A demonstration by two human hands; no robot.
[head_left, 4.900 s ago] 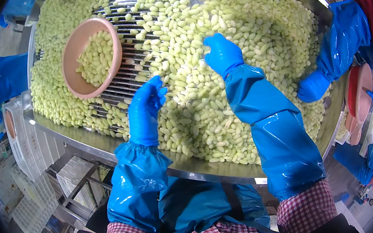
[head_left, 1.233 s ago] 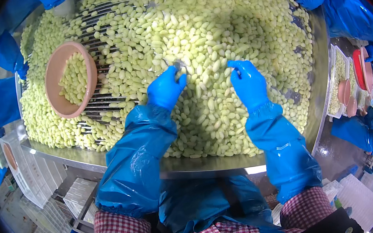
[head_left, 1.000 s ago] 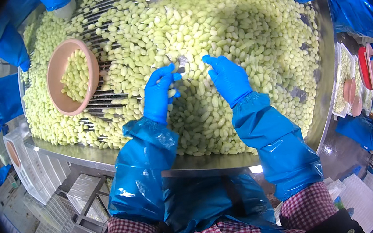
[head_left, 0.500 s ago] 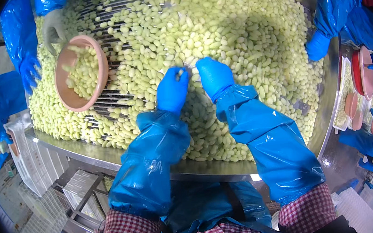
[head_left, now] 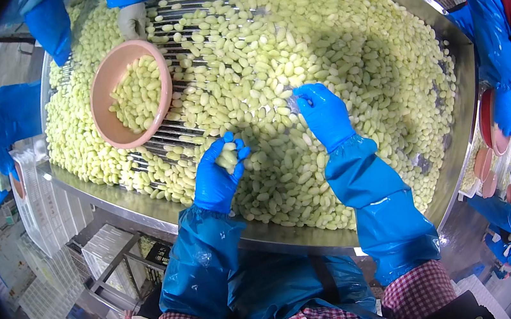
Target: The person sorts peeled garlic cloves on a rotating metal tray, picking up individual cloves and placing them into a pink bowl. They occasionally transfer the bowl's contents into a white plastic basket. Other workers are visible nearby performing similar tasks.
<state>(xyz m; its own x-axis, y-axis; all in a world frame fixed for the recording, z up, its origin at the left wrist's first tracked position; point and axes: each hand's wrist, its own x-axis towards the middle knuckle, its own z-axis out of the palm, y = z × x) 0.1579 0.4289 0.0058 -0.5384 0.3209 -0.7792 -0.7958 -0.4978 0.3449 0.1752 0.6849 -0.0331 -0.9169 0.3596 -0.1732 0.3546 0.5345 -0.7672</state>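
Both my hands wear blue gloves over the heap of pale green oval fruits [head_left: 285,188], which look like grapes. My left hand [head_left: 218,176] is cupped with its fingers curled round one or two of these fruits [head_left: 227,158]. To its right and farther off, my right hand [head_left: 325,115] is closed in a pinch. A small translucent bit [head_left: 293,104] shows at its fingertips, too unclear to name. A pink bowl [head_left: 100,109], partly filled with the same fruits, sits tilted on the slatted surface at left.
A metal rim [head_left: 127,212] borders the sorting table. A co-worker's pale-gloved hand [head_left: 133,22] is behind the bowl; another person's blue sleeve [head_left: 489,32] is at right. White crates [head_left: 49,212] stand at lower left. More workers and bowls [head_left: 483,163] are at far right.
My hands have separated: the left moved left and nearer me, now with fruit in it, and the right moved right. The right-hand co-worker's glove has left the heap. The view has shifted slightly.
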